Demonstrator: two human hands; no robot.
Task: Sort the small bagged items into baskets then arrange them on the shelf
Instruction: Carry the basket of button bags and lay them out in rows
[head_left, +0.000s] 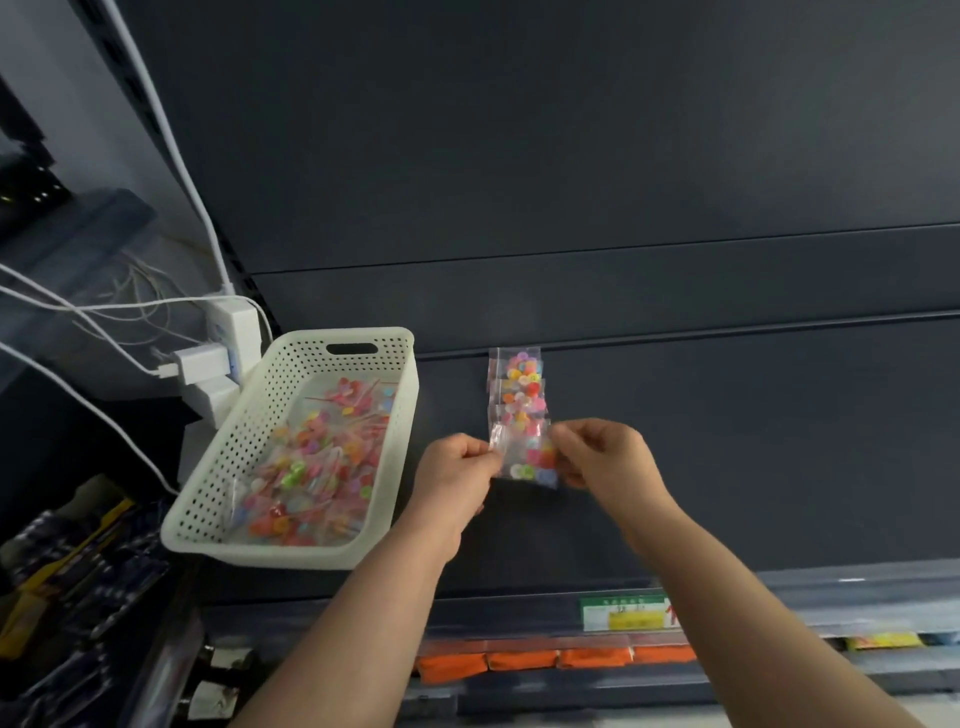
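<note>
Shelf scene, seen from beside the person. The left hand (457, 467) and the right hand (608, 457) are raised close together over the dark shelf (727, 457), each pinching one side edge of the same small clear bag (524, 460) between thumb and fingertips. The left hand takes the bag's left edge and the right hand its right edge. The bag holds small coloured buttons in pink, yellow, blue and white. It is held at the near end of a short row of similar bags (517, 384). These bags lie overlapping on the shelf, and the row runs from the seam at the back panel toward the person. Whether the held bag touches the row's nearest bag cannot be told, as the hands are slightly blurred. To the left stands a white perforated basket (408, 395), set at an angle with its handle slot at the far end. It contains a loose heap of more bagged buttons (311, 467). Just beyond the basket's far left corner are white plug adapters (228, 338) with white cables (171, 130) leading up and to the left. On the shelf's front edge, below the right forearm, is a green and yellow price label (623, 613). On the level beneath it sits a line of orange packets (561, 657).
</note>
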